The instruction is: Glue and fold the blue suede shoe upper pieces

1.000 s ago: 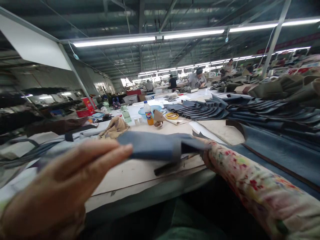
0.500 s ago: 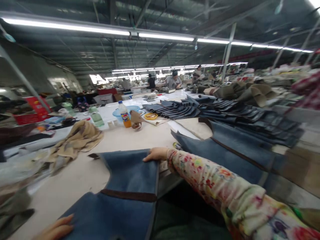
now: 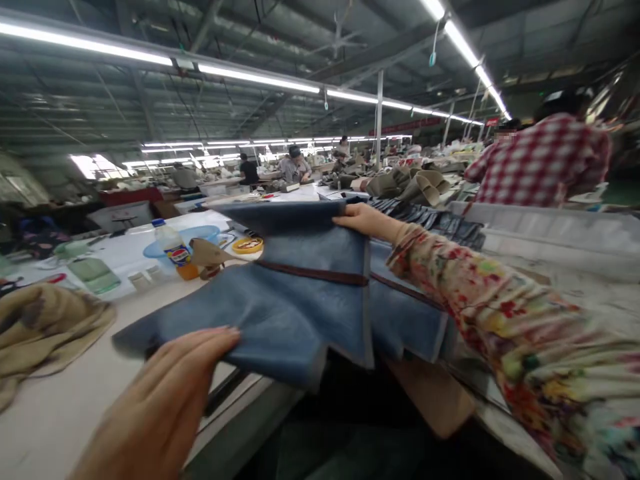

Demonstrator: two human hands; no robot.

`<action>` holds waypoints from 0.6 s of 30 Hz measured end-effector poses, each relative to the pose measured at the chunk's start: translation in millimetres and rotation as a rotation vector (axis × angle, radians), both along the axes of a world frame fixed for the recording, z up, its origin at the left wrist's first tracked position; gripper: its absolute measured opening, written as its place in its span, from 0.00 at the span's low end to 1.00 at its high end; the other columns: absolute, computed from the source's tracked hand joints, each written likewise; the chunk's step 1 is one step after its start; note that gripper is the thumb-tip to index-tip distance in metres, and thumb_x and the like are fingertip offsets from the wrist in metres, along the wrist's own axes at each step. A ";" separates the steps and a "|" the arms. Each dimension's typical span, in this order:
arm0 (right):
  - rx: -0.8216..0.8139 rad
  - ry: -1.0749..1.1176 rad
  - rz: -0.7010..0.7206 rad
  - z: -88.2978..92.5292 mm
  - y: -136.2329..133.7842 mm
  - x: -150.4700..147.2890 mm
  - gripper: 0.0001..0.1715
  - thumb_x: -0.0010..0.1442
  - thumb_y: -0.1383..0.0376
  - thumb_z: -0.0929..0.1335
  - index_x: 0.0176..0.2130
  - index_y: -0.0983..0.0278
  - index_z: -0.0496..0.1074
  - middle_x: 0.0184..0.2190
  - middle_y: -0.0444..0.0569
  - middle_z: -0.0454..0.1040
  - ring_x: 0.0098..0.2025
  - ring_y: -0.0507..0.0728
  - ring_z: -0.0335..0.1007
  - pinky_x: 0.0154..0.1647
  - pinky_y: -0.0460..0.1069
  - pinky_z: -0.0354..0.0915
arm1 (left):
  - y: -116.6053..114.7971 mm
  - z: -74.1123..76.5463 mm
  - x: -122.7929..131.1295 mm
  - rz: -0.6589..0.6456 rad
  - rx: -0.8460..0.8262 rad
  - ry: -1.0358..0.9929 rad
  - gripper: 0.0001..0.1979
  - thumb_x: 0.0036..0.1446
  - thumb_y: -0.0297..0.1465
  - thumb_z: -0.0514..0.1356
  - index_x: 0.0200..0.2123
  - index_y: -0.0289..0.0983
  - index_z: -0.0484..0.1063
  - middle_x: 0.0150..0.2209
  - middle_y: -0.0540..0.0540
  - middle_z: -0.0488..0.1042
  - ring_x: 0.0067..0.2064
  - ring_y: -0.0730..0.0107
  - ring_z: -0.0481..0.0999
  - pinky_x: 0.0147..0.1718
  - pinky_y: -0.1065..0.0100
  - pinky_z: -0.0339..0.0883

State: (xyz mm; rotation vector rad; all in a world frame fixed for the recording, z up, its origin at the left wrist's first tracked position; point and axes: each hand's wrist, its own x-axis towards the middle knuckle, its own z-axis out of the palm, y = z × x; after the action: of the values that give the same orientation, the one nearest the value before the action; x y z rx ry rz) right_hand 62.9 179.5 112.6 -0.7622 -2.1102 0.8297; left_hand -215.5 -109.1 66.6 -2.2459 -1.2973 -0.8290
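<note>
While it was lying flat on the table [image 3: 60,413] half a second ago, the blue piece [image 3: 300,293] is now being held up over the table's edge. Its near corner is being pinched by the left hand [image 3: 165,393], its far edge gripped by the right hand [image 3: 363,219]. A tan cloth [image 3: 45,327] and a bottle [image 3: 175,250], label blurred, are being left on the table; a person in red check [image 3: 540,163] is standing at right.
</note>
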 end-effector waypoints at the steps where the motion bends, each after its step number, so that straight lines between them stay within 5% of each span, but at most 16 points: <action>1: 0.007 0.047 -0.042 -0.3 7.2 28.1 0.17 0.53 0.60 0.68 0.40 0.69 0.75 0.34 0.47 0.77 0.36 0.54 0.72 0.46 0.52 0.67 | 14.9 1.9 19.4 -0.057 0.012 0.019 0.16 0.63 0.26 0.47 0.53 0.37 0.62 0.49 0.46 0.66 0.51 0.71 0.65 0.53 0.72 0.56; 5: 0.013 0.153 -0.234 -10.0 26.9 121.5 0.25 0.48 0.52 0.71 0.39 0.67 0.75 0.33 0.47 0.77 0.35 0.56 0.72 0.43 0.54 0.69 | 77.0 1.5 85.2 -0.259 0.058 0.054 0.16 0.60 0.18 0.49 0.50 0.33 0.63 0.45 0.45 0.69 0.49 0.71 0.66 0.51 0.71 0.59; 10: -0.002 0.094 -0.507 -30.0 46.5 185.8 0.25 0.53 0.52 0.67 0.43 0.67 0.73 0.38 0.49 0.77 0.38 0.57 0.73 0.41 0.53 0.69 | 134.8 -14.3 127.1 -0.388 0.034 0.062 0.15 0.58 0.18 0.49 0.47 0.30 0.66 0.44 0.43 0.71 0.47 0.66 0.67 0.49 0.65 0.65; 18: -0.142 -0.199 -0.729 -129.3 64.6 211.5 0.19 0.55 0.55 0.68 0.34 0.70 0.75 0.29 0.51 0.76 0.33 0.54 0.71 0.37 0.49 0.68 | 202.9 -102.1 149.9 -0.376 -0.262 0.098 0.15 0.53 0.15 0.49 0.41 0.29 0.71 0.42 0.41 0.72 0.46 0.63 0.68 0.49 0.61 0.68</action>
State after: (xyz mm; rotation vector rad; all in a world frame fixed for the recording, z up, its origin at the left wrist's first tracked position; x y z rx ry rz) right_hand 274.5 244.1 -16.7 -1.6115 -1.7291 0.5102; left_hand -65.6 93.8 -35.6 -2.7561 -1.0009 -0.6906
